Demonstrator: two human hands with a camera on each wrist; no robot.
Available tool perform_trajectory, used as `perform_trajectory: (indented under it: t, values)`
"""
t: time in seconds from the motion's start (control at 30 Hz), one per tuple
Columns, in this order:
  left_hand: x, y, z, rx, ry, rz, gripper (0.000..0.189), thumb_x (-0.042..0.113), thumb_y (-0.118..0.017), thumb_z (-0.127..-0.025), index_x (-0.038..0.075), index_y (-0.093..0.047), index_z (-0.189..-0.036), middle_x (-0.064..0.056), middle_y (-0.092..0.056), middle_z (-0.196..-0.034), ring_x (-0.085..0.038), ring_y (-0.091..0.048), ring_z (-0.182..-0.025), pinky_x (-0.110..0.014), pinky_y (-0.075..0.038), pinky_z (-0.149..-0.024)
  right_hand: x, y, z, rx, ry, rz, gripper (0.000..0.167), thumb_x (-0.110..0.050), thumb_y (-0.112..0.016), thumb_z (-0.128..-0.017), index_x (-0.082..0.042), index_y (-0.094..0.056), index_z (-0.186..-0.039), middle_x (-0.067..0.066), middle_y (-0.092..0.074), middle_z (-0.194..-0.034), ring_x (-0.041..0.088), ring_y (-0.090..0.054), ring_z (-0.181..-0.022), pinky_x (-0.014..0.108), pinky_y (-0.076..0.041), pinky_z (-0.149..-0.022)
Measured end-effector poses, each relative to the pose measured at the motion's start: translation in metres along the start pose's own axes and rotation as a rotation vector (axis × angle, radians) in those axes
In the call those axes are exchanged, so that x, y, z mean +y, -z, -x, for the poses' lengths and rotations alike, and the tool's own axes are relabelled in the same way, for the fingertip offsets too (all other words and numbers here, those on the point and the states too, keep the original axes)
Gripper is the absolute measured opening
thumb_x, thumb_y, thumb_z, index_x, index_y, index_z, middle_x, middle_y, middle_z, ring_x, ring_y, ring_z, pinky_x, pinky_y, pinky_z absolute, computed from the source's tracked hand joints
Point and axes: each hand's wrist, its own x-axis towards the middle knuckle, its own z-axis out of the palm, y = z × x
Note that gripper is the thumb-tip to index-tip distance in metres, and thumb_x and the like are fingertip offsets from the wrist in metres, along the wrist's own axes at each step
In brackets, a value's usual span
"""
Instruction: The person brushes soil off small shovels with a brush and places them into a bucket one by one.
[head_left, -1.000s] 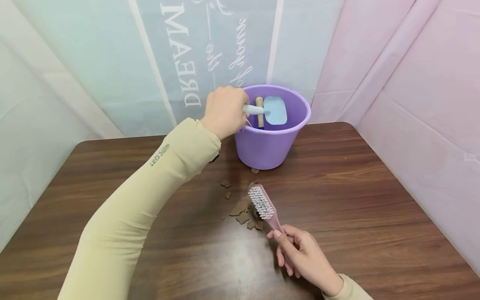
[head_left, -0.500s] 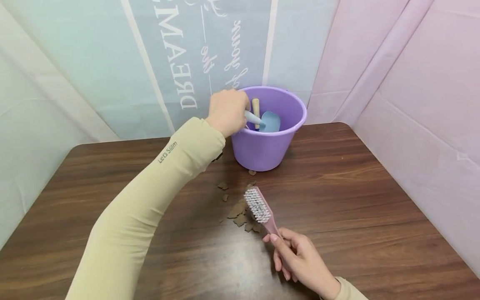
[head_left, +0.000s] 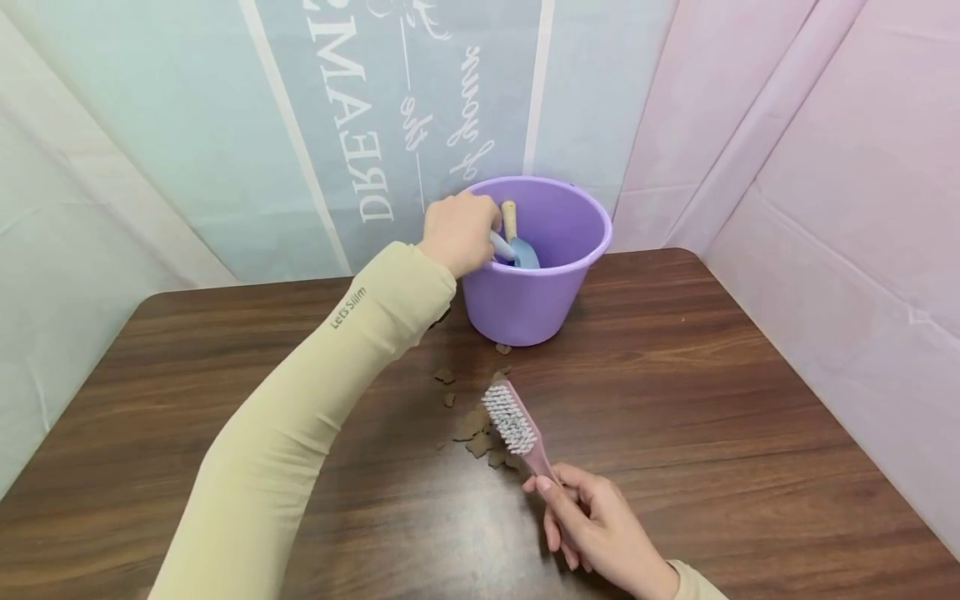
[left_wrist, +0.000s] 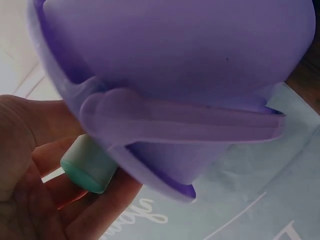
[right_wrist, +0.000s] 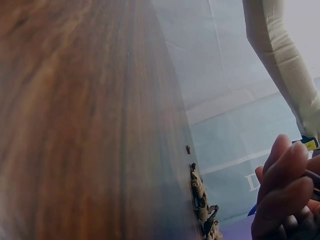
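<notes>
My left hand [head_left: 459, 232] grips the pale handle of a small light blue shovel [head_left: 526, 255] at the left rim of a purple bucket [head_left: 521, 310]. The shovel's blade is tilted down inside the bucket. In the left wrist view, the handle's green-tipped end [left_wrist: 89, 164] pokes out between the fingers beside the rim. My right hand [head_left: 596, 527] holds a pink brush [head_left: 512, 419] by its handle, white bristles facing left. Brown crumbled pieces [head_left: 478, 444] lie on the table under and beside the brush head; the right wrist view shows the pieces [right_wrist: 200, 195] from low down.
A wooden-handled tool [head_left: 509, 220] leans inside the bucket, its lower end hidden. The bucket's carrying handle [left_wrist: 200, 121] hangs on its outside. The dark wooden table [head_left: 720, 433] is bounded by fabric walls [head_left: 840, 208] at the back and sides.
My left hand has lowered slightly, tipping the shovel's blade from nearly level to steeply down into the bucket. The brush stays held over the pieces; the head view has shifted slightly.
</notes>
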Motion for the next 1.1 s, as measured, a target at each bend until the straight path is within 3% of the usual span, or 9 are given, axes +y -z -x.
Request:
perform_trajectory:
  t: [0.23,0.57,0.73,0.87,1.1]
  values:
    - [0.002,-0.007,0.001,0.028,-0.026,0.012,0.014,0.005,-0.054,-0.08,0.016,-0.063,-0.077,-0.002,-0.068,-0.091,-0.021,-0.061,-0.094,-0.045,-0.05,-0.074,0.0,-0.001,0.0,0.003,-0.002,0.009,0.02,-0.011,-0.044,-0.102,0.001,-0.06,-0.105,0.012,-0.057,-0.054,0.006,-0.047,-0.033,0.022,-0.039,-0.03]
    - [-0.003,-0.005,0.017,0.092,-0.028,0.088,0.013,0.007,-0.056,-0.084,0.011,-0.048,-0.074,-0.005,-0.051,-0.081,-0.025,-0.054,-0.08,-0.044,-0.048,-0.07,0.002,-0.003,0.0,0.002,0.0,0.017,0.02,-0.011,-0.044,-0.102,0.0,-0.06,-0.105,0.012,-0.057,-0.054,0.003,-0.047,-0.033,0.022,-0.039,-0.031]
    - [-0.005,-0.005,0.027,0.117,-0.04,0.11,0.004,0.008,-0.056,-0.087,0.007,-0.058,-0.083,-0.006,-0.057,-0.085,-0.026,-0.057,-0.083,-0.045,-0.05,-0.071,0.002,-0.003,0.001,-0.001,-0.022,0.008,0.02,-0.011,-0.044,-0.102,0.0,-0.06,-0.106,0.013,-0.056,-0.055,0.009,-0.048,-0.032,0.023,-0.039,-0.031]
    - [-0.008,-0.005,0.032,0.122,-0.05,0.122,0.014,0.009,-0.055,-0.088,0.006,-0.065,-0.096,-0.007,-0.064,-0.096,-0.028,-0.061,-0.09,-0.045,-0.051,-0.074,0.001,-0.004,0.002,-0.005,-0.05,0.002,0.021,-0.013,-0.044,-0.102,0.0,-0.06,-0.106,0.014,-0.057,-0.055,0.008,-0.048,-0.033,0.023,-0.039,-0.031]
    - [-0.015,-0.002,0.05,0.179,-0.055,0.171,0.015,0.016,-0.054,-0.091,0.007,-0.065,-0.097,-0.006,-0.065,-0.095,-0.026,-0.062,-0.085,-0.044,-0.051,-0.069,-0.004,-0.005,0.001,-0.001,-0.069,0.018,0.021,-0.014,-0.044,-0.102,0.0,-0.06,-0.106,0.014,-0.057,-0.056,0.012,-0.048,-0.032,0.024,-0.039,-0.029]
